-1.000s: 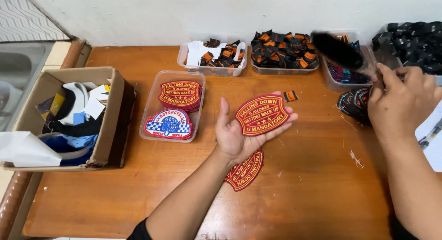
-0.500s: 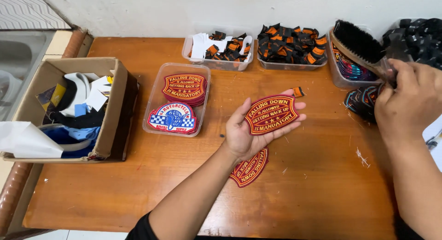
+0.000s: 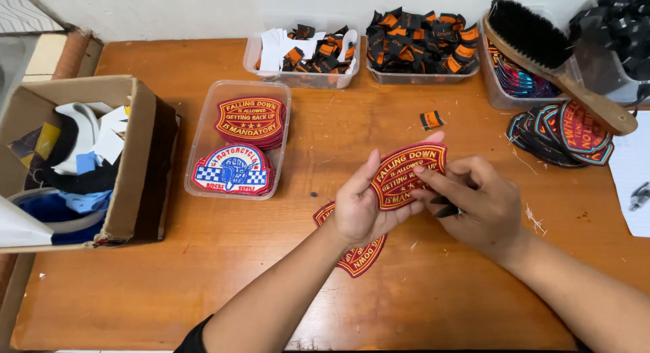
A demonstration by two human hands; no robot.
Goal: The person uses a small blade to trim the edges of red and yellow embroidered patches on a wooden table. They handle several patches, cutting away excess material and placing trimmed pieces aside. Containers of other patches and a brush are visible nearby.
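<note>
Surface: orange-brown wooden table [image 3: 284, 272] set against a pale wall.

Item in hand: one red embroidered patch [image 3: 405, 177], shield-shaped with yellow lettering, lying across the upturned palm of the left hand [image 3: 369, 207]; that hand is mostly open, fingers loosely curled under the patch edge. The right hand [image 3: 477, 204] meets the patch from the right, fingertips pressing its face, a small dark piece pinched between its fingers.

Second red patch [image 3: 355, 251]: one, flat on the table, partly hidden under the left wrist.

Clear tray [image 3: 238, 139], left of the hands: two patch stacks, one red, one blue-and-white.

Rear row: two clear tubs of black-and-orange labels [image 3: 420, 45].

One loose label [image 3: 431, 119] on the table.

One wooden brush [image 3: 555, 61], far right.

One fanned patch stack [image 3: 565, 133] beneath it.

One cardboard box [image 3: 74, 160], far left.
</note>
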